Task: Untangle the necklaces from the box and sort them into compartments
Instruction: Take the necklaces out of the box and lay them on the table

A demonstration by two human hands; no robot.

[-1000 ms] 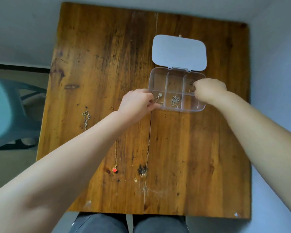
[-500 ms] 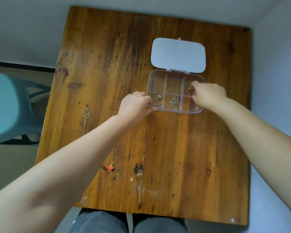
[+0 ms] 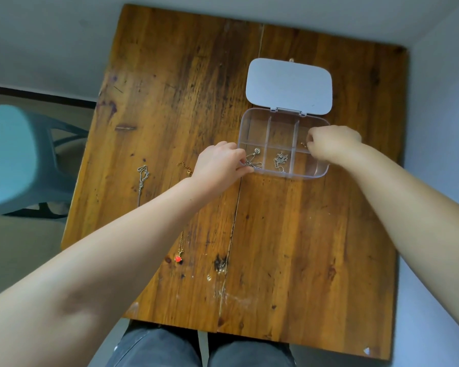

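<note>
In the head view the clear compartment box (image 3: 284, 144) sits open on the wooden table (image 3: 289, 234), its white lid (image 3: 288, 84) folded back on the far side. The left hand (image 3: 219, 165) rests at the box's near-left corner, fingertips pinched on a silver necklace (image 3: 253, 160) whose chain and round pendant lie in the near-left compartment. The right hand (image 3: 331, 144) is curled over the box's right end, fingers closed near a small gold piece (image 3: 304, 144); whether it truly grips it cannot be told. A bunched silver chain (image 3: 281, 160) sits in the near-middle compartment, between the two hands. Well left of the box, a silver chain (image 3: 142, 181) and a gold necklace with a red pendant (image 3: 178, 258) lie stretched out, long axes running toward the person. The left hand is nearer these, so they likely fall to it.
</note>
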